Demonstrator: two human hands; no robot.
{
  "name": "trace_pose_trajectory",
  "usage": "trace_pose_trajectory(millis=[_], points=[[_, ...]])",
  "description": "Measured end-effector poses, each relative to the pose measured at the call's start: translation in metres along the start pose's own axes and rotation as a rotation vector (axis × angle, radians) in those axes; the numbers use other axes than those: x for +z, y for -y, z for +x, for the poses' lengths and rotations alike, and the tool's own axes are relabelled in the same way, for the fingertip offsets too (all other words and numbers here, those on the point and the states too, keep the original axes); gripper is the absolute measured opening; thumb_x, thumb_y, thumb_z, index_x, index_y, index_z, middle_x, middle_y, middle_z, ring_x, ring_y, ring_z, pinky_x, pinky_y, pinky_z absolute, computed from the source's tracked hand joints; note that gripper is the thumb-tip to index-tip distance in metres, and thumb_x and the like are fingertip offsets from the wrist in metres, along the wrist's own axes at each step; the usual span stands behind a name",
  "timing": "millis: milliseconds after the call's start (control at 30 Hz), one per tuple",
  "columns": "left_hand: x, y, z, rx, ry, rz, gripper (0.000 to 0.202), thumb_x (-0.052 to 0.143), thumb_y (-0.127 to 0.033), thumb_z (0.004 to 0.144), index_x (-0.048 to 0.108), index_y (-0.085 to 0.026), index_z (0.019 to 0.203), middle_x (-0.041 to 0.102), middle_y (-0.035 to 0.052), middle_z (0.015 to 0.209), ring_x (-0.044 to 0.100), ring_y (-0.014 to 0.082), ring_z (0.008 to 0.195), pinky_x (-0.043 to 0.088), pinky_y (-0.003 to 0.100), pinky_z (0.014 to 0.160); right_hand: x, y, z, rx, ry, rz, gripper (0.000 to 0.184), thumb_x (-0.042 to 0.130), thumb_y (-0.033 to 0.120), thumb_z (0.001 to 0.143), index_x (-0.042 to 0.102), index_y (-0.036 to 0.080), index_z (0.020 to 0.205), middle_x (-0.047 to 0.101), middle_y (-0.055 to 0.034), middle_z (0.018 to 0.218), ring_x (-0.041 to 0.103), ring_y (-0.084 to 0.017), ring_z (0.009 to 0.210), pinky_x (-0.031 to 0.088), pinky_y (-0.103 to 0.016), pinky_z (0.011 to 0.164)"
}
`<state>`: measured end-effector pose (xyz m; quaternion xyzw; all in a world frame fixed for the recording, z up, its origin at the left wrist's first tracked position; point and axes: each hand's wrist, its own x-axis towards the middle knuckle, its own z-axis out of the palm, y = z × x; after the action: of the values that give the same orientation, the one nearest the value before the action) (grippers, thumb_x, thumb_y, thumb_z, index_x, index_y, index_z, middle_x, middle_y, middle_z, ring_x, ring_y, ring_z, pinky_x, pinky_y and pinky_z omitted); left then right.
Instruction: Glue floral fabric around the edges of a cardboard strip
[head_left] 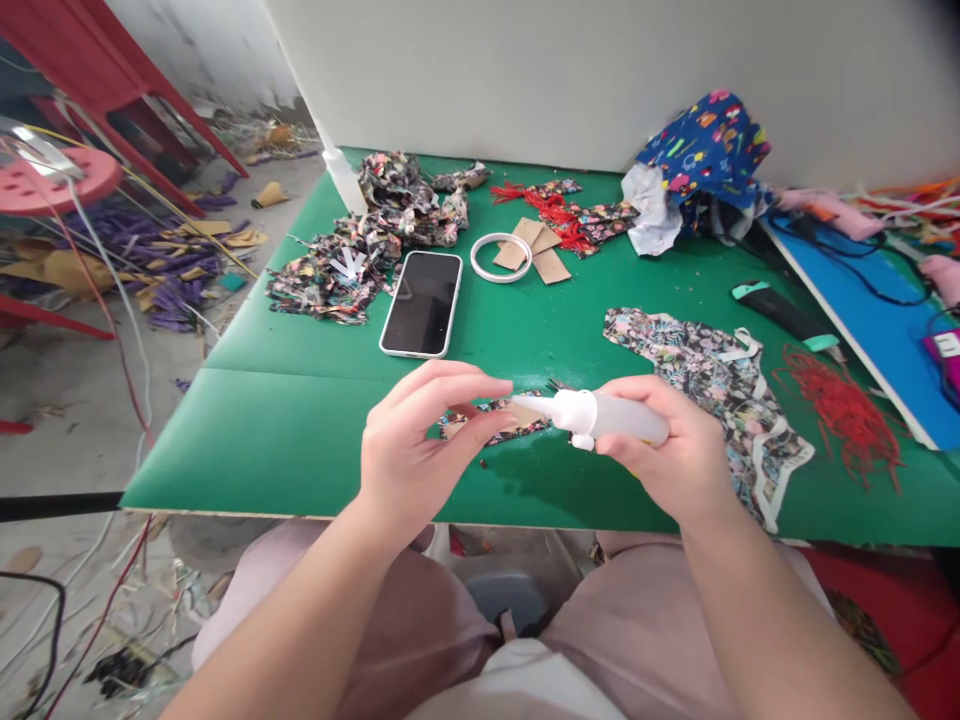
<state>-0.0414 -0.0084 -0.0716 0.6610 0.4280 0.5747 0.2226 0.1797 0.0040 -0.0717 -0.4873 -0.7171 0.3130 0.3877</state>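
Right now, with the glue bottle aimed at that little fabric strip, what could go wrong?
1. The nozzle of the bottle in the right hand sits right at the left hand's fingertips, so glue may land on skin instead of the strip.
2. The strip is small; a hard squeeze could drip past it onto the table.
3. The phone lies just beyond the hands, where stray glue might reach it.

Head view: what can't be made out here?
Fabric piece: head view, mostly behind the left hand fingers and the nozzle; whether it is gripped is unclear.
Bottle: head view, body wrapped by the right hand; any label is hidden.
Phone: head view, screen dark, nothing readable.
Magenta object: head view, cut off by the right edge.
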Motion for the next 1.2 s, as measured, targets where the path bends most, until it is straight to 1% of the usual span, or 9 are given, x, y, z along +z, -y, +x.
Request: trace_pose_trajectory(millis=[300,400,533,700,867,933,1033,1100,1200], points=[[0.003,-0.002,0.003,0.035,-0.006,0.094,0.018,0.070,-0.005,0.071,0.067,-0.019,0.082,0.065,-0.0005,0.078,0.062,0.0110,0.069,0.051,0.022,0.058,0.000,0.003,0.000,0.000,0.026,-0.018,0.025,0.069,0.041,0.074,0.061,0.027,0.093,0.064,0.0055,0.074,0.054,-0.008,0.057,0.041,-0.017,0.051],[0.003,-0.003,0.002,0.106,-0.042,0.149,0.018,0.069,-0.004,0.072,0.067,-0.019,0.081,0.066,-0.0010,0.076,0.062,0.0107,0.068,0.052,0.022,0.059,0.000,0.004,0.001,-0.002,0.036,-0.033,0.026,0.069,0.042,0.074,0.062,0.026,0.093,0.065,0.0037,0.075,0.054,-0.009,0.056,0.042,-0.018,0.050],[0.003,-0.002,0.000,0.237,-0.091,0.245,0.021,0.067,-0.001,0.072,0.066,-0.020,0.082,0.066,-0.0003,0.078,0.063,0.0128,0.071,0.054,0.026,0.066,-0.001,0.004,0.000,-0.002,0.023,-0.036,0.027,0.070,0.042,0.073,0.062,0.025,0.092,0.065,0.0038,0.075,0.054,-0.009,0.057,0.041,-0.018,0.051],[0.003,-0.005,-0.001,0.298,-0.095,0.284,0.021,0.063,0.000,0.074,0.063,-0.017,0.085,0.065,0.0012,0.080,0.063,0.0121,0.072,0.053,0.024,0.065,-0.001,0.003,-0.001,0.022,0.003,0.005,0.026,0.070,0.043,0.073,0.062,0.027,0.092,0.063,0.0051,0.073,0.052,-0.008,0.057,0.040,-0.017,0.050],[0.005,-0.010,-0.001,0.364,-0.097,0.261,0.018,0.065,-0.002,0.075,0.063,-0.016,0.086,0.065,0.0022,0.080,0.064,0.0126,0.074,0.054,0.024,0.066,0.003,-0.001,-0.001,0.079,0.000,0.137,0.026,0.069,0.043,0.074,0.063,0.025,0.091,0.062,0.0030,0.074,0.051,-0.008,0.056,0.038,-0.019,0.048],[0.007,-0.010,-0.002,0.345,-0.130,0.268,0.019,0.068,-0.004,0.074,0.063,-0.017,0.087,0.065,0.0014,0.080,0.063,0.0122,0.073,0.054,0.023,0.065,0.004,-0.003,-0.002,0.099,0.012,0.199,0.028,0.069,0.044,0.074,0.063,0.024,0.092,0.062,0.0019,0.073,0.052,-0.009,0.056,0.039,-0.019,0.047],[0.008,-0.008,-0.003,0.246,-0.175,0.253,0.023,0.071,-0.007,0.072,0.065,-0.019,0.090,0.065,0.0007,0.083,0.062,0.0107,0.071,0.053,0.021,0.061,0.005,-0.006,-0.002,0.120,0.032,0.278,0.032,0.069,0.046,0.072,0.063,0.023,0.093,0.062,0.0010,0.074,0.053,-0.010,0.056,0.040,-0.020,0.048],[0.008,-0.007,-0.003,0.195,-0.158,0.209,0.024,0.070,-0.006,0.073,0.066,-0.019,0.093,0.065,0.0011,0.085,0.062,0.0101,0.072,0.053,0.020,0.060,0.005,-0.007,-0.002,0.136,0.057,0.326,0.035,0.070,0.048,0.071,0.063,0.023,0.094,0.062,0.0006,0.075,0.053,-0.010,0.056,0.041,-0.021,0.048],[0.006,-0.009,-0.002,0.146,-0.089,0.093,0.021,0.065,-0.006,0.077,0.066,-0.019,0.093,0.066,0.0016,0.084,0.062,0.0104,0.074,0.053,0.020,0.060,0.005,-0.009,-0.002,0.163,0.100,0.389,0.039,0.070,0.051,0.069,0.063,0.022,0.095,0.061,0.0002,0.075,0.053,-0.010,0.055,0.042,-0.021,0.047]])
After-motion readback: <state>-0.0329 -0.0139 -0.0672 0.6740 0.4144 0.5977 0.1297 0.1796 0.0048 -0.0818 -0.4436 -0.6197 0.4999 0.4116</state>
